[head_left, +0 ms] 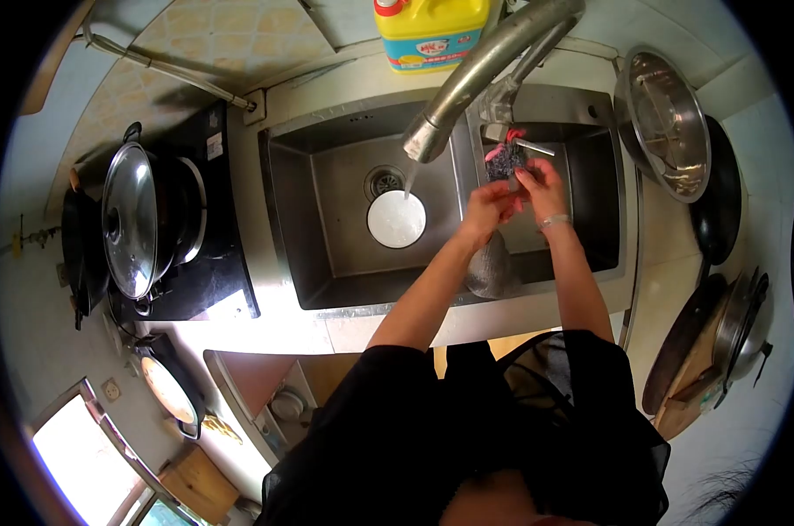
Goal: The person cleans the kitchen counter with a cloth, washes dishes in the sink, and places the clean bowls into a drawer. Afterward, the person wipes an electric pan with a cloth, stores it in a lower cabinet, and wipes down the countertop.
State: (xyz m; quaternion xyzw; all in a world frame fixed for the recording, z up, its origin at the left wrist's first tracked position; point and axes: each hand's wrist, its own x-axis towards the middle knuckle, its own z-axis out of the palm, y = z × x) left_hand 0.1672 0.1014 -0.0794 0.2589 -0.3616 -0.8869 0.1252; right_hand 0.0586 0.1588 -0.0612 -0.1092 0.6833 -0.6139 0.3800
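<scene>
My left hand [492, 209] and my right hand [544, 190] meet above the divider between the two sink basins. Both have their fingers closed in a pinch, and a small pink bit shows between them; what they grip is mostly hidden. Right at the fingertips is a dark grey, fuzzy scrubber-like bundle [504, 162] with pink and red parts. A grey cloth [491, 267] hangs over the divider below my left hand. Water runs from the faucet [428, 136] into a white bowl [396, 219] with a dark rim, standing in the left basin [344, 254].
A yellow jug [432, 35] stands behind the sink. On the left, a lidded pot [132, 219] sits on the black stove [213, 263]. A steel bowl [669, 123] and a black pan [721, 193] lean on the right, with cutting boards [691, 377] nearer me.
</scene>
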